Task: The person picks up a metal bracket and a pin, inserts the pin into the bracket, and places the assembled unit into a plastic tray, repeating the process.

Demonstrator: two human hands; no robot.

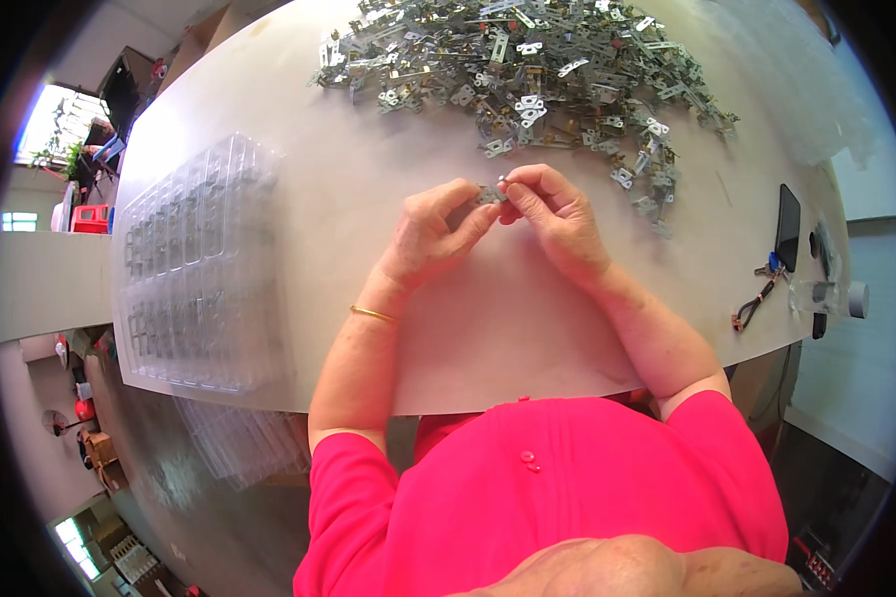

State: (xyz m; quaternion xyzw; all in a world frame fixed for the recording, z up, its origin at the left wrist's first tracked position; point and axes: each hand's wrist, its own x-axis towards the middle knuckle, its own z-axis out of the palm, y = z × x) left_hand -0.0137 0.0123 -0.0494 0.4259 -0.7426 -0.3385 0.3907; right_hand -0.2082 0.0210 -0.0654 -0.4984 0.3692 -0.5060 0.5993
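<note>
Over the middle of the table, my left hand [433, 231] pinches a small metal bracket [489, 195] between thumb and fingers. My right hand [560, 221] meets it from the other side, its thumb and forefinger closed at the bracket's right end. A tiny pale tip shows above those right fingers; I cannot make out whether it belongs to the bracket or is a separate piece. Just beyond both hands spreads a large heap of metal brackets [528, 90], silvery with some brass-coloured parts.
Clear plastic blister trays [204, 254] with metal pieces in their pockets lie at the left. More clear trays [244, 438] sit below the table's edge. At the right are a black phone [787, 227], keys on a strap [755, 303] and clear plastic sheeting [782, 80].
</note>
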